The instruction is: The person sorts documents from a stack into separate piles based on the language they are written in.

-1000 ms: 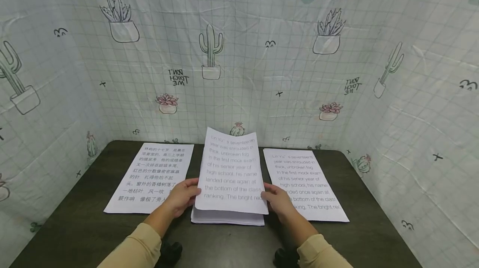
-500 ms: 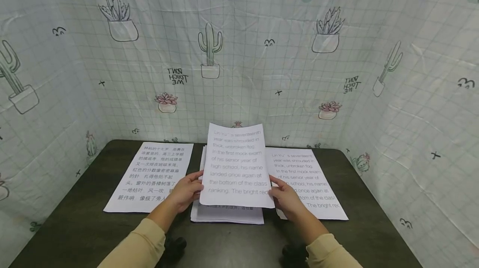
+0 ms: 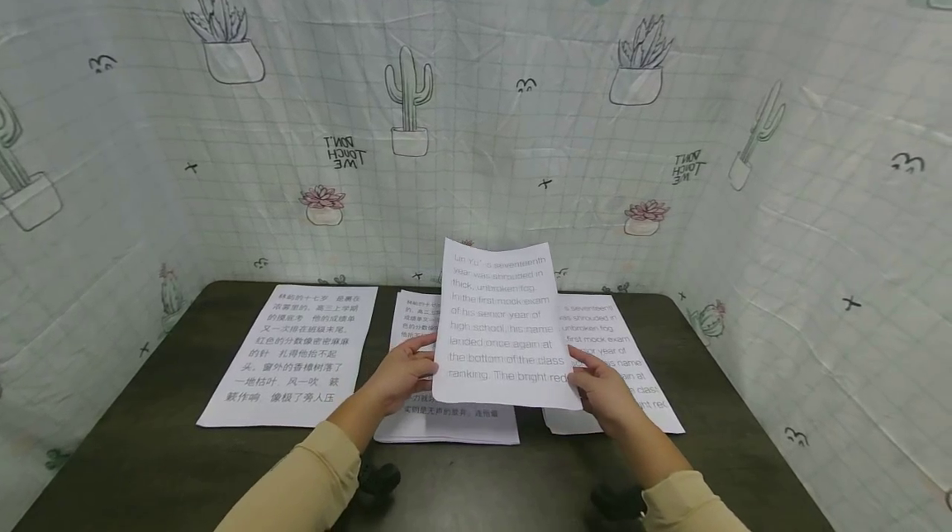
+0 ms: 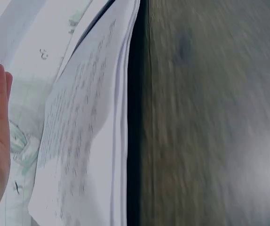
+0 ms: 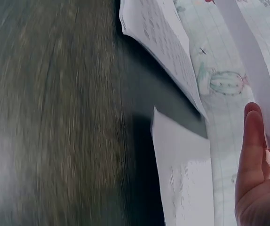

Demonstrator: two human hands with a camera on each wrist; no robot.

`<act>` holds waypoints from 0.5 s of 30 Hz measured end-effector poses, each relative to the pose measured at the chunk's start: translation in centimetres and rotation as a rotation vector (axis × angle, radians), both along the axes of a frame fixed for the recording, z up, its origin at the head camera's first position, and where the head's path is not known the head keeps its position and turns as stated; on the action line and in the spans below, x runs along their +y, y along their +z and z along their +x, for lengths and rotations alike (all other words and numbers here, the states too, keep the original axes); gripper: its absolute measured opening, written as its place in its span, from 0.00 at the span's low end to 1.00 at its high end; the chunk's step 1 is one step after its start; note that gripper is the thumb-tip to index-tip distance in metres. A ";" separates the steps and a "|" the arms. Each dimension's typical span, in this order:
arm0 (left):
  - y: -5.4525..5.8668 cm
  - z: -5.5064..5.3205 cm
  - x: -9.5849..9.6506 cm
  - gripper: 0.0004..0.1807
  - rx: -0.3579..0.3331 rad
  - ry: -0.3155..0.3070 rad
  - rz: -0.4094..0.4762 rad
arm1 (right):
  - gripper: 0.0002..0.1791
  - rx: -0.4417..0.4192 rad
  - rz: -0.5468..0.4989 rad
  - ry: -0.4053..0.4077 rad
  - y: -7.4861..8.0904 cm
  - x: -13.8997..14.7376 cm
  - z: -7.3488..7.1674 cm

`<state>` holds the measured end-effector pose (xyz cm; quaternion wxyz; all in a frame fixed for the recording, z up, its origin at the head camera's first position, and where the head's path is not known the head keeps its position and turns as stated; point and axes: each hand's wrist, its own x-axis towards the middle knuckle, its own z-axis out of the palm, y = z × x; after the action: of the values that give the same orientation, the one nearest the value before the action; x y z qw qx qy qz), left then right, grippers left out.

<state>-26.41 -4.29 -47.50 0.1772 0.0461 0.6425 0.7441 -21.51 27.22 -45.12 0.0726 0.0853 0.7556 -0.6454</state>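
Note:
A sheet of paper (image 3: 502, 325) with large English print is held up and tilted toward me, raised above the table. My left hand (image 3: 402, 375) pinches its left edge near the lower corner, and my right hand (image 3: 610, 394) pinches the right edge likewise. Beneath and to the left lies a stack of paper (image 3: 446, 435) topped with Chinese print; the raised sheet hides part of it. Behind my right hand, a second English-printed pile (image 3: 625, 334) is partly covered. In the right wrist view, thumb and fingers (image 5: 253, 141) meet on the sheet's edge.
At the left of the dark table (image 3: 476, 499) lies a paper with Chinese print (image 3: 290, 358). A white patterned curtain (image 3: 476, 119) hangs behind and along both sides.
Both hands have lifted the English sheet off the middle stack and carried it to the right, uncovering Chinese print there. The sheet now overlaps the right pile in the head view.

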 end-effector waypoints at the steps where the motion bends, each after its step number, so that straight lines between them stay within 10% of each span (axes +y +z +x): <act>1: 0.1 -0.1 0.4 0.34 0.001 -0.002 0.001 | 0.33 0.004 -0.004 0.002 0.1 0.4 0.1; 15: 0.3 -0.1 4.3 0.35 -0.003 -0.043 0.029 | 0.33 -0.016 0.054 -0.026 0.2 4.2 1.0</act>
<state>-26.49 0.06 -47.25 0.1935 0.0612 0.6302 0.7494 -20.54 31.47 -44.97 0.0679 0.1024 0.7710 -0.6249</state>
